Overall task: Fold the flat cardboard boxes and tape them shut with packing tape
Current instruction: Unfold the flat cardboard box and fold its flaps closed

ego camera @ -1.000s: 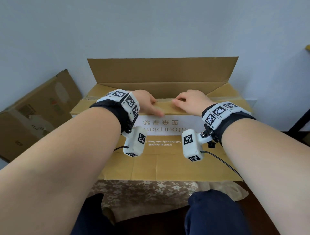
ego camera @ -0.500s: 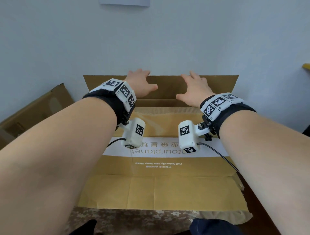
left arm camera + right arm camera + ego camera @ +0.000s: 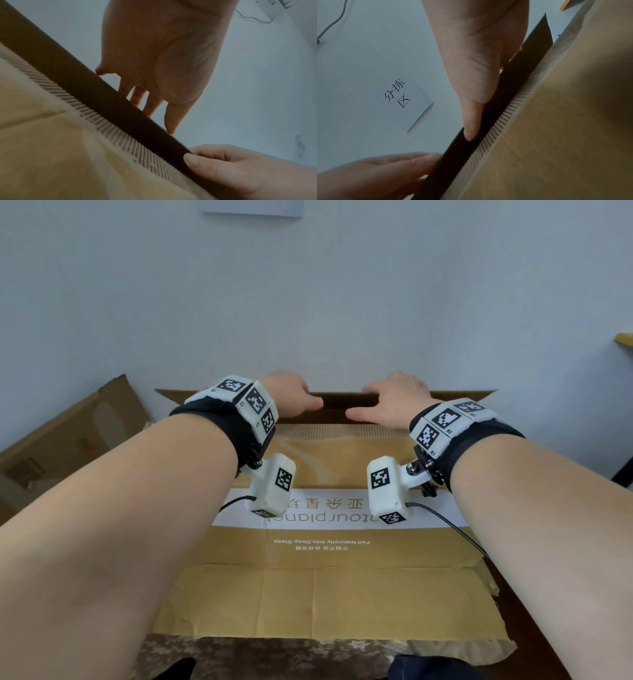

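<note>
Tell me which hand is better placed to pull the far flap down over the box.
Neither alone, I'd say: left hand and right hand both hook their fingers over the far flap's top edge, either side of its middle. If one, the right, whose thumb presses the flap's near face.

I see a plain pale blue-grey wall [image 3: 342, 302] ahead, evenly lit. A white paper note [image 3: 406, 104] with black characters is stuck on it. A cable [image 3: 252, 17] runs across the wall toward a white fixture.
</note>
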A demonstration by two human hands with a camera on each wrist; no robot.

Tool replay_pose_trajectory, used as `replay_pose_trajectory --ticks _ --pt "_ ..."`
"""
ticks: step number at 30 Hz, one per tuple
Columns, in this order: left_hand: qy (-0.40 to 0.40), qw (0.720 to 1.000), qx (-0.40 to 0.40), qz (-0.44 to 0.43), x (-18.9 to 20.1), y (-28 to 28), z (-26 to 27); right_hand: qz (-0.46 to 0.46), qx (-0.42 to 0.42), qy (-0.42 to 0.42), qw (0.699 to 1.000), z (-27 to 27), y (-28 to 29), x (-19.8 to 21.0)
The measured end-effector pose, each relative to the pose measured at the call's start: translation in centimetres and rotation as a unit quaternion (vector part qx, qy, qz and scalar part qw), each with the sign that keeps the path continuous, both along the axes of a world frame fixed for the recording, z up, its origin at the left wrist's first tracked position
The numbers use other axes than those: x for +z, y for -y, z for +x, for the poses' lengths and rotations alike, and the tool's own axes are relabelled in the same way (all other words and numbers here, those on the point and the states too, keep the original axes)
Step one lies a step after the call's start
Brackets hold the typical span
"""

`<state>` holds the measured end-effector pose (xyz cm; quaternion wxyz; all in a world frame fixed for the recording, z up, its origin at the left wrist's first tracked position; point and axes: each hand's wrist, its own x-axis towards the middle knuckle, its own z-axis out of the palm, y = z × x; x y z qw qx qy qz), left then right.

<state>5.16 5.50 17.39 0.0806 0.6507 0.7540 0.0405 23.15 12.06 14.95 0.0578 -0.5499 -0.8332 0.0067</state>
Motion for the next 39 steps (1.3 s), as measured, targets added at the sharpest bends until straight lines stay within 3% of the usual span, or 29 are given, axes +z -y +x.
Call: replay_pose_trajectory --ticks 5,9,11,17,23,28,39 --pt "-0.003 0.988 -0.091 -0.129 -2.0 1.6 1.4 -0.119 0.055 -0.004 0.991 0.2 1.6 -2.2" --pt "0.087 0.973 -0.161 -0.140 -2.8 3.4 2.4 -0.099 0.059 -0.008 0.993 0.0 1.8 -4.0" --pt "0.095 0.968 -0.181 -0.144 -3.1 3.7 2.8 -0.092 0.063 -0.019 0.994 -0.2 2.1 -4.2" --pt "0.017 0.977 -0.153 -0.148 -3.6 3.9 3.7 -0.068 0.041 -0.016 0.997 -1.0 2.4 -4.3" --pt "0.022 0.977 -0.141 -0.158 -3.3 4.1 4.0 -0.032 0.028 0.018 0.999 -1.8 2.2 -4.2" --pt "-0.010 0.987 -0.138 -0.083 -4.1 4.1 4.6 -0.012 0.001 0.024 1.000 -2.7 1.7 -4.2" --pt "0.009 0.976 -0.165 -0.139 -4.8 4.5 3.4 0.001 0.011 0.012 1.000 -2.6 1.8 -4.8"
